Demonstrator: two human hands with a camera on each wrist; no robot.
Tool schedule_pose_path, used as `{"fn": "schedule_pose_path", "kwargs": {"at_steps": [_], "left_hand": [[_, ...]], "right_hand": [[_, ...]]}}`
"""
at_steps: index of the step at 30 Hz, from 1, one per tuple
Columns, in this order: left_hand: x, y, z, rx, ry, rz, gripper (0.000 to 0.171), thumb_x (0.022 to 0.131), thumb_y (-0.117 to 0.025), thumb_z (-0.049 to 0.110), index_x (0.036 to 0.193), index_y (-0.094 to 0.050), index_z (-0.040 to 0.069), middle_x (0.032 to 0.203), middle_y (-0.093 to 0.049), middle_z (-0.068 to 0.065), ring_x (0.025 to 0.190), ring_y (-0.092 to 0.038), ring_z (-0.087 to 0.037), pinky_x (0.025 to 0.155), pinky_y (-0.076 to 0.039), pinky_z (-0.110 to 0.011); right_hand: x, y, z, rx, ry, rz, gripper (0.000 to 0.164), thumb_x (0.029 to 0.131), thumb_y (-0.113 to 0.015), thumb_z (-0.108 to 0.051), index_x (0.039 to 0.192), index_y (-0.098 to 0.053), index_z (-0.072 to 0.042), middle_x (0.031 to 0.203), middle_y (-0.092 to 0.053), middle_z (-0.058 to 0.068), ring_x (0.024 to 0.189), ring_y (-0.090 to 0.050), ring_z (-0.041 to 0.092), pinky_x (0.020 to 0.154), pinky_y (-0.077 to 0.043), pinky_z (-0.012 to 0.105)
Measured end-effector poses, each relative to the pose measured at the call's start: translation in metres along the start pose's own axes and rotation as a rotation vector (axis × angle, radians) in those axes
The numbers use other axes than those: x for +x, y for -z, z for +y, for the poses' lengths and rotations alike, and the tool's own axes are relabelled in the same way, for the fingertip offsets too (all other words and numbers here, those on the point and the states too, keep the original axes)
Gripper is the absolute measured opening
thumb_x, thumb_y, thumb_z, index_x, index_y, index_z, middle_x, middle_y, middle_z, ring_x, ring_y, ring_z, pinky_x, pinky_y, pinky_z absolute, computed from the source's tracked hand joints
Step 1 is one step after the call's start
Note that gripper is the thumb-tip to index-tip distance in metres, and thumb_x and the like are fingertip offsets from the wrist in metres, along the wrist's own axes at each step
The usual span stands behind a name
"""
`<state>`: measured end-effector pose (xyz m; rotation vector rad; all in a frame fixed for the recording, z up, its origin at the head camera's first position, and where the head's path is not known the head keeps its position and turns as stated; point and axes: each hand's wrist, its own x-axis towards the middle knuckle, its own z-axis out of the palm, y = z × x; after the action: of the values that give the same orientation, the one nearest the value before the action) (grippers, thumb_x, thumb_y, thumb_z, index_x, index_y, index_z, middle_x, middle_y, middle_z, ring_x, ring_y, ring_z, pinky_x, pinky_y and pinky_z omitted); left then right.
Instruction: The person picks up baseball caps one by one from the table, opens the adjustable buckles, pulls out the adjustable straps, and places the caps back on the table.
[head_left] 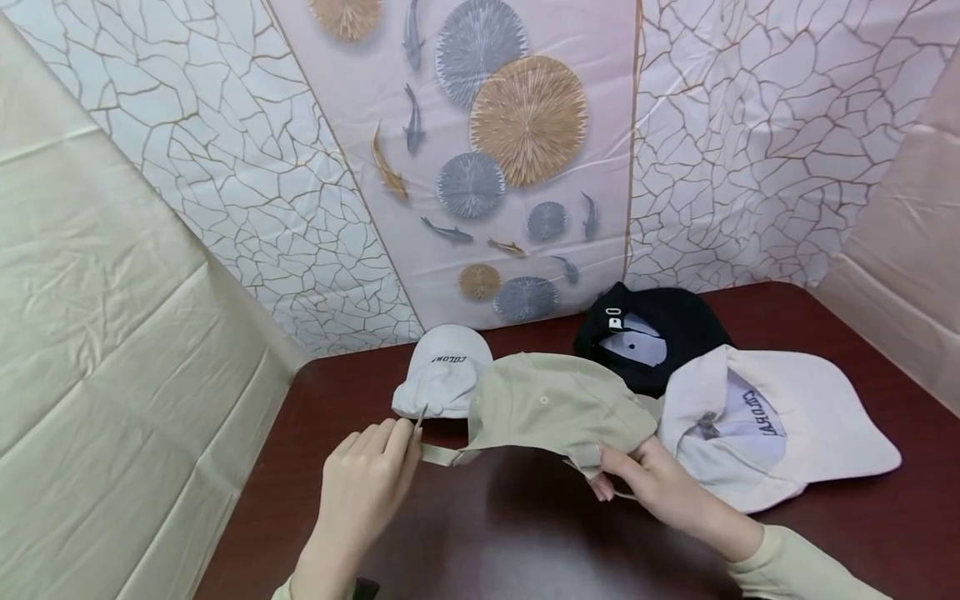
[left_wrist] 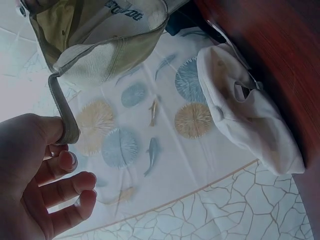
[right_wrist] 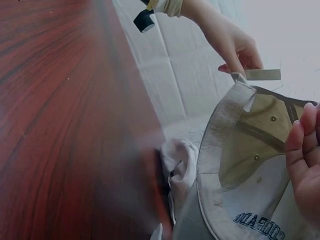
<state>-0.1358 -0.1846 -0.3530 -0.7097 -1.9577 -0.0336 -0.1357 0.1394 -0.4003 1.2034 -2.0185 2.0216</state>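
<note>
A khaki baseball cap point(head_left: 555, 404) is held up above the table between both hands. My left hand point(head_left: 360, 479) pinches the end of its back strap point(left_wrist: 61, 105) between thumb and forefinger, the other fingers loosely bent in the left wrist view. At the cap's opposite side, my right hand point(head_left: 663, 483) grips the rear edge near a short strap piece point(head_left: 585, 457), thumb in front. Dark lettering point(right_wrist: 260, 225) shows inside the cap in the right wrist view. The strap is unfastened, its two sides apart.
A small white cap point(head_left: 446, 371) sits behind the khaki one at left. A black cap point(head_left: 686, 321) lies at the back right, and an off-white cap point(head_left: 825, 408) overlaps it in front. All rest on a dark red table point(head_left: 300, 433) before fabric-draped walls point(head_left: 225, 167).
</note>
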Motion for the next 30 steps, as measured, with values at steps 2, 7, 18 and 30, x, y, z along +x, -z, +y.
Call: {"fn": "schedule_pose_path", "kwargs": {"at_steps": [2, 7, 18, 30], "left_hand": [[0.001, 0.002, 0.001, 0.002, -0.002, 0.002, 0.035, 0.104, -0.044, 0.017, 0.071, -0.047, 0.007, 0.059, -0.033, 0.000, 0.044, -0.036, -0.020, 0.044, -0.022, -0.025], [0.004, 0.009, 0.000, 0.022, -0.003, 0.018, 0.035, 0.104, -0.046, 0.016, 0.070, -0.046, 0.007, 0.059, -0.033, 0.000, 0.044, -0.034, -0.019, 0.045, -0.022, -0.024], [0.026, 0.041, -0.008, 0.055, 0.031, 0.144, 0.031, 0.103, -0.053, 0.017, 0.076, -0.058, 0.002, 0.060, -0.046, -0.003, 0.045, -0.040, -0.021, 0.042, -0.029, -0.030], [0.039, 0.060, -0.009, 0.073, 0.049, 0.190, 0.034, 0.104, -0.054, 0.020, 0.077, -0.058, 0.001, 0.060, -0.045, -0.003, 0.044, -0.037, -0.021, 0.042, -0.027, -0.031]], "right_hand": [[0.000, 0.000, 0.001, 0.005, 0.023, 0.002, 0.032, 0.097, -0.035, 0.017, 0.087, -0.056, -0.006, 0.061, -0.052, 0.012, 0.057, -0.056, 0.020, 0.060, -0.049, 0.031], [0.002, 0.000, 0.002, 0.027, 0.097, -0.012, 0.030, 0.095, -0.035, 0.021, 0.089, -0.055, -0.001, 0.060, -0.052, 0.012, 0.056, -0.056, 0.020, 0.058, -0.049, 0.031], [0.013, -0.002, -0.022, 0.043, 0.126, -0.037, 0.028, 0.100, -0.037, 0.015, 0.090, -0.057, -0.001, 0.063, -0.053, 0.012, 0.060, -0.055, 0.021, 0.061, -0.047, 0.033], [0.015, -0.017, -0.032, 0.141, -0.002, -0.102, 0.027, 0.106, -0.034, 0.005, 0.095, -0.059, 0.004, 0.062, -0.051, 0.017, 0.064, -0.057, 0.023, 0.068, -0.050, 0.033]]}}
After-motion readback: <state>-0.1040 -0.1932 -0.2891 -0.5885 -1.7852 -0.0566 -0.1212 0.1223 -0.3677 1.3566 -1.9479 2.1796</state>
